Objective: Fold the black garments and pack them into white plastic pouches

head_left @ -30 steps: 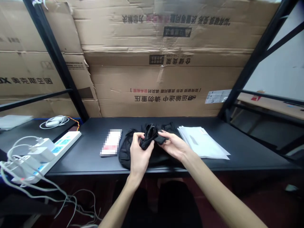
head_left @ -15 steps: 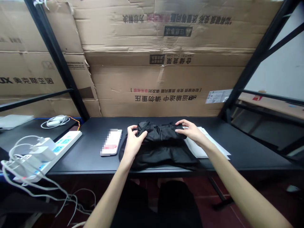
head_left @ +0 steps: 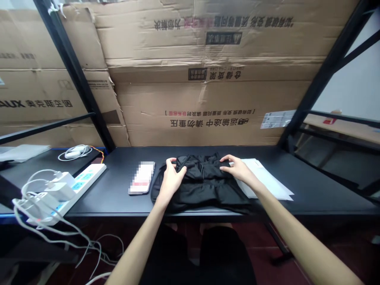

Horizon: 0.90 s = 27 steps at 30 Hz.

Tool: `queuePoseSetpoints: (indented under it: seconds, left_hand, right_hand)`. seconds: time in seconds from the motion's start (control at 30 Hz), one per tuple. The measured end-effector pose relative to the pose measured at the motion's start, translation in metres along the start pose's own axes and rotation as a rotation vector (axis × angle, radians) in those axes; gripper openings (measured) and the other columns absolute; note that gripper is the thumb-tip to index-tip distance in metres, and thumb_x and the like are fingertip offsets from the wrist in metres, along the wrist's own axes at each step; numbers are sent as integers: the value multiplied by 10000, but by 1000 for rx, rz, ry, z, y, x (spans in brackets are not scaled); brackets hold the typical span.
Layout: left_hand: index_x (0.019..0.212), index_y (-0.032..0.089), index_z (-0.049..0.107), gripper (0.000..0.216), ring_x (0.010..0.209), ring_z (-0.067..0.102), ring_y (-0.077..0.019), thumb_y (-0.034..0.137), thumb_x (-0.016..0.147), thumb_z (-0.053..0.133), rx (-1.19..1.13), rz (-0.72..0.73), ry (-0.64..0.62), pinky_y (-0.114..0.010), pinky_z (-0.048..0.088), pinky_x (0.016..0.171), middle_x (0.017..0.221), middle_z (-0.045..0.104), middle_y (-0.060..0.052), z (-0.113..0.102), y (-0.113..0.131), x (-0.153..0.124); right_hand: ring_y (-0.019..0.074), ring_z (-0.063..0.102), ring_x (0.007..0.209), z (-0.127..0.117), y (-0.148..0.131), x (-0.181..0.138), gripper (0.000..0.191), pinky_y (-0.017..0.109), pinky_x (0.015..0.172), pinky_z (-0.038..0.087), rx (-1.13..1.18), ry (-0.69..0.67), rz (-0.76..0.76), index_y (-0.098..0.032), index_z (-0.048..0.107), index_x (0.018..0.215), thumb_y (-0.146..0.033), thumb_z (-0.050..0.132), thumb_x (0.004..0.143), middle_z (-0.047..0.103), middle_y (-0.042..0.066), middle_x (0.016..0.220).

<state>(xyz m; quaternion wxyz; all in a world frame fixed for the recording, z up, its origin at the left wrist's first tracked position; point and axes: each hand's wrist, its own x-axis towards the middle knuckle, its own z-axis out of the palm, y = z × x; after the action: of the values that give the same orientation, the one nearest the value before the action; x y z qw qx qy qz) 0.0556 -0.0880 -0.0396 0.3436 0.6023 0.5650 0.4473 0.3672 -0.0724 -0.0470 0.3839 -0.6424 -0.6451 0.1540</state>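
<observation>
A black garment (head_left: 202,186) lies spread on the black table (head_left: 118,198), its near edge hanging slightly over the front. My left hand (head_left: 171,178) pinches the garment's upper left corner, thumb and fingers closed on the cloth. My right hand (head_left: 237,168) holds the upper right corner, fingers curled onto the fabric. A stack of white plastic bags (head_left: 267,182) lies just right of the garment, partly under it and my right wrist.
A phone (head_left: 141,183) lies left of the garment. A white power strip (head_left: 74,186) with chargers and cables sits at the far left. Cardboard boxes (head_left: 208,91) stand behind the table between black rack posts (head_left: 74,75).
A second ago both hands held a bunched black piece above the garment. They then moved apart and spread the cloth flat; now they grip its two upper corners.
</observation>
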Motion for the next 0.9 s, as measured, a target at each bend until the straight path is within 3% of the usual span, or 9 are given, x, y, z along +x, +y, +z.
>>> queuePoseSetpoints:
  seconds: [0.23, 0.37, 0.47, 0.63, 0.9]
  left_hand:
    - [1443, 183, 486, 465, 1336, 589, -355, 315, 1013, 603, 556, 328, 158, -481, 510, 1076, 1462, 557, -195, 13, 26, -31]
    - [1431, 186, 535, 568, 1410, 504, -392, 412, 948, 729, 655, 434, 19, -539, 444, 1157, 1507, 538, -199, 37, 30, -35]
    - [1408, 155, 567, 561, 1417, 477, -432, 314, 908, 763, 706, 412, -51, -589, 414, 1158, 1502, 545, -233, 46, 28, -34]
    - [1227, 230, 677, 321, 1285, 586, -351, 152, 916, 683, 653, 390, -39, -474, 490, 1065, 1307, 680, -136, 34, 25, -28]
    - [1036, 257, 737, 91, 1044, 723, -270, 239, 973, 673, 240, 371, 30, -390, 541, 982, 1089, 762, -64, -1, 23, -14]
  right_hand:
    - [260, 685, 960, 1, -2, -4, 252, 368, 895, 522, -131, -18, -17, -266, 752, 987, -266, 771, 736, 724, 59, 1042]
    - [272, 677, 964, 3, -5, -4, 280, 379, 904, 515, -177, -19, -35, -265, 755, 1002, -249, 772, 724, 702, 49, 955]
    - [262, 668, 875, 2, -8, -2, 255, 375, 847, 520, -182, -33, -45, -274, 753, 956, -241, 779, 705, 719, 34, 893]
    - [220, 642, 724, -3, -9, -3, 236, 358, 740, 527, -127, -59, -39, -287, 750, 971, -293, 758, 736, 757, 15, 887]
    - [203, 632, 692, -14, -7, -9, 240, 343, 719, 521, -75, -81, -24, -283, 754, 971, -340, 753, 738, 768, -1, 896]
